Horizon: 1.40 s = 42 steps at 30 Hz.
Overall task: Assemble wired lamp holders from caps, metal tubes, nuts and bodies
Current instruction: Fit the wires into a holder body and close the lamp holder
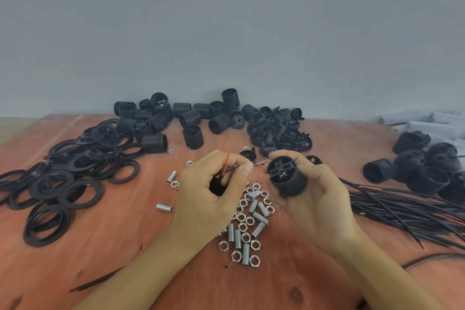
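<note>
The round black plastic lamp holder body (pixel 285 176), a cross-shaped insert showing in its open end, is held above the tabletop in the curled fingers of the right hand (pixel 312 191). It is just beside the left hand (pixel 214 184), which pinches thin red and black wires (pixel 227 160) and curls round a dark part too hidden to tell. Under both hands a heap of silver hex nuts and short threaded metal tubes (pixel 251 219) lies on the reddish-brown wooden tabletop (pixel 113 234), with flat black rings (pixel 63 178) at the left, ribbed black cylinders (pixel 161 121) and black caps (pixel 276 128) along the back, long black and red wires (pixel 402 209) at the right, and a plain grey wall (pixel 226 20) behind.
</note>
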### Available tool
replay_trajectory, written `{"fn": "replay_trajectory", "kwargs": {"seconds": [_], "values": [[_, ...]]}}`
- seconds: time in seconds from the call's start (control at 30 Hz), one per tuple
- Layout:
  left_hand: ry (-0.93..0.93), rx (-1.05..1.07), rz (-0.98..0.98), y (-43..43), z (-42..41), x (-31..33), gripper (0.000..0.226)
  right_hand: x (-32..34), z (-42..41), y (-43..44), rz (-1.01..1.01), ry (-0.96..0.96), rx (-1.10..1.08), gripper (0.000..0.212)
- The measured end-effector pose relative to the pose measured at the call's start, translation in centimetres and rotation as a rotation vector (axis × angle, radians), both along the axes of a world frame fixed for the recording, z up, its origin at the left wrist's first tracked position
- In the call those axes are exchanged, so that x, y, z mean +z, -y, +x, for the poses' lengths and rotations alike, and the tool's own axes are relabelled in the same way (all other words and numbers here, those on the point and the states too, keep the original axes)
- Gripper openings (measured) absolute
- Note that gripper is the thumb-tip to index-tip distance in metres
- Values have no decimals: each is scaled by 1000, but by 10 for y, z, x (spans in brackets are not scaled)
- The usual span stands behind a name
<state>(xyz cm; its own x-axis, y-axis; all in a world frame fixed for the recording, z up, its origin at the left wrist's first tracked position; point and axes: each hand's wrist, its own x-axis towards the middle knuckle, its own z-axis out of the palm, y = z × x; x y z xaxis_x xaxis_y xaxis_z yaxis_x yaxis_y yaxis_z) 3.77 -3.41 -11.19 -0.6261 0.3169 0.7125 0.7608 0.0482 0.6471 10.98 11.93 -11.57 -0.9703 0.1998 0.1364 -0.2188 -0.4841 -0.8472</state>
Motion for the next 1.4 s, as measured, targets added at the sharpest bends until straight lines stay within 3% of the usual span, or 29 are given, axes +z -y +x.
{"fn": "replay_trajectory", "kwargs": {"seconds": [0.2,0.33,0.5,1.1,1.4], "values": [[-20,-43,1,-1,4,1,14,-1,2,1,-81,51,14,19],[-37,-55,-9,-1,6,0,10,-3,1,4,-90,65,29,26],[-61,-49,-40,-1,5,-1,8,-4,0,6,-86,101,1,12],[-99,-20,-83,-2,4,-2,14,-4,-3,10,18,95,-91,14],[-95,0,-98,-1,1,0,11,-9,-5,11,87,73,-106,40]]}}
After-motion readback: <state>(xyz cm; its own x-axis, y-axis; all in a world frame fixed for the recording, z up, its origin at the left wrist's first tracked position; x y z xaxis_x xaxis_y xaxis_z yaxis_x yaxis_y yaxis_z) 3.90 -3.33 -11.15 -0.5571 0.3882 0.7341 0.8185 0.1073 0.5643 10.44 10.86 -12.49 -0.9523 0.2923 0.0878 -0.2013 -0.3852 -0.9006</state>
